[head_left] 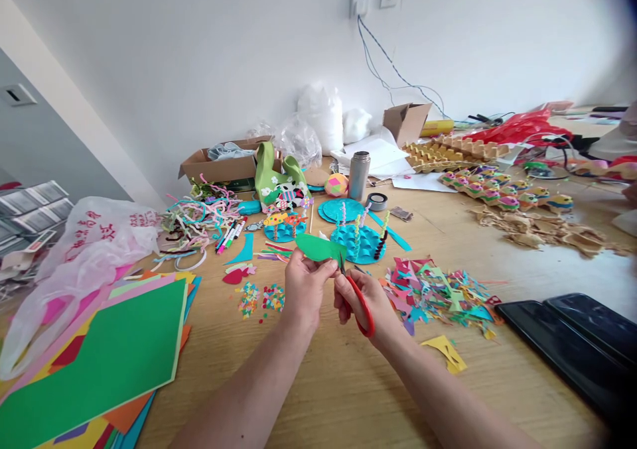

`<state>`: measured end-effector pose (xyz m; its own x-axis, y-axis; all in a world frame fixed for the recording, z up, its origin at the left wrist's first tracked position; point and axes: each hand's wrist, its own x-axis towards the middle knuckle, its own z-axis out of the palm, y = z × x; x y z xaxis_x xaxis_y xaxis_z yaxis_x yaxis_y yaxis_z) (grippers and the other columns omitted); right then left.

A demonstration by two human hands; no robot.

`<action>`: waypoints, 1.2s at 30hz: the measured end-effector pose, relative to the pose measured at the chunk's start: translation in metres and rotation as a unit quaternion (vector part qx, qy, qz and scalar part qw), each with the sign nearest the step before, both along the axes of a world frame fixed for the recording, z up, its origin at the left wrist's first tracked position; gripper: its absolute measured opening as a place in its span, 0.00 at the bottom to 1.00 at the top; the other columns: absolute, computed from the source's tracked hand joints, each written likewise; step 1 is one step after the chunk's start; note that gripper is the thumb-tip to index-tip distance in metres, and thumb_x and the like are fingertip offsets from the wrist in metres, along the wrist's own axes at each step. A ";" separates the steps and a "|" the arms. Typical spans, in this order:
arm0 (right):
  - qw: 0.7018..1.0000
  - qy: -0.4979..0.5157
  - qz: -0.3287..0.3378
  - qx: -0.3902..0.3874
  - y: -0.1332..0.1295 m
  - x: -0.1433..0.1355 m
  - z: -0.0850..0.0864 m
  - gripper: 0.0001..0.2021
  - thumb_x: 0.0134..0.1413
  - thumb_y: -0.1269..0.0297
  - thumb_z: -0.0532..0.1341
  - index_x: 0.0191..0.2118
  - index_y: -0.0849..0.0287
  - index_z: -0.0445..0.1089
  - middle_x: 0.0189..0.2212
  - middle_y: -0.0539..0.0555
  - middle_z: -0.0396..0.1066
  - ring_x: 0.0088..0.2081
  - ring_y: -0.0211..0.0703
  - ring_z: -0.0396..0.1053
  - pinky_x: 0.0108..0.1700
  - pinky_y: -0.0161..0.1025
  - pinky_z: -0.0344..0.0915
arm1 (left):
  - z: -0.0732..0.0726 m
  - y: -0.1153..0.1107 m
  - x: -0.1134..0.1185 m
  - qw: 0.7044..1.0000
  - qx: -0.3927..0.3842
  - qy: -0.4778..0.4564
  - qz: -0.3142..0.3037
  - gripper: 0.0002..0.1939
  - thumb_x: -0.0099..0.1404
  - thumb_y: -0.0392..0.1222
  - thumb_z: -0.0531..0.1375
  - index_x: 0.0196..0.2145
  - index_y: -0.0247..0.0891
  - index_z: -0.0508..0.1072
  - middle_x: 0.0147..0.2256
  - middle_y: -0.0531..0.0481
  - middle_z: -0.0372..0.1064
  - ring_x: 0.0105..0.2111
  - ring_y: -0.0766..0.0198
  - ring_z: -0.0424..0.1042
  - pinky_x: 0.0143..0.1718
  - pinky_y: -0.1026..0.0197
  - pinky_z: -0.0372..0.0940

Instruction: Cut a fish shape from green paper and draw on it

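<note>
Far left: plastic bag [87, 237] lay against the coloured paper stack [109, 343]. Snag on the bag could've dragged sheets askew, my guess.

Centre-left: loose paper dots [273, 296] sat near the left forearm [279, 356]. Light, so a brush or puff of air could've scattered them.

Centre: left hand [302, 286] had the green paper piece [316, 247] pinched, held above the table [239, 396], blue egg-tray disc [365, 241] beyond. Thin stock, held at the edge: could've flexed and sent the cut off line. Left thumb was near the blades, so nick risk if the grip slipped.

Right hand [368, 296] held the red-handled scissors [369, 326], blades at the piece's right end. Wrist twist or overlong snip = ragged edge or too much off.

Right: scrap pile [428, 293] near that hand; a dropped offcut would've blended in.
</note>
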<state>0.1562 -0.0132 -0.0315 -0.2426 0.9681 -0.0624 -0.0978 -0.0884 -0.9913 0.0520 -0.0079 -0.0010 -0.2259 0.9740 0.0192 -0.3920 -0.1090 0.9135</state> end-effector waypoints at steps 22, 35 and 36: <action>1.000 -0.021 -0.012 -0.014 0.000 0.000 0.005 0.25 0.38 0.43 0.67 0.21 0.57 0.55 0.12 0.45 0.64 0.11 0.32 0.59 0.12 0.29 0.52 | 0.000 0.001 -0.003 1.000 -0.017 -0.007 -0.012 0.16 0.45 0.34 0.66 0.32 0.36 0.67 0.24 0.54 0.71 0.24 0.66 0.70 0.31 0.63 0.65; 0.999 -0.024 -0.010 -0.026 -0.001 0.000 0.006 0.23 0.38 0.45 0.67 0.21 0.57 0.56 0.13 0.45 0.64 0.11 0.32 0.60 0.12 0.28 0.52 | 0.002 0.003 -0.004 1.000 -0.010 -0.002 -0.001 0.17 0.44 0.35 0.67 0.32 0.36 0.67 0.26 0.53 0.71 0.24 0.66 0.69 0.31 0.61 0.65; 0.999 -0.022 -0.008 -0.025 -0.001 0.000 0.006 0.23 0.38 0.45 0.67 0.21 0.57 0.56 0.13 0.45 0.64 0.11 0.32 0.60 0.12 0.28 0.53 | 0.002 0.003 -0.004 1.000 -0.009 -0.001 -0.002 0.16 0.44 0.35 0.67 0.32 0.36 0.67 0.26 0.53 0.71 0.25 0.67 0.69 0.31 0.62 0.65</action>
<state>0.1560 -0.0139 -0.0257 -0.2225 0.9673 -0.1214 -0.0551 -0.1368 -0.9891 0.0477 -0.0046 0.0011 -0.2225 0.9749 0.0019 -0.3936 -0.0916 0.9147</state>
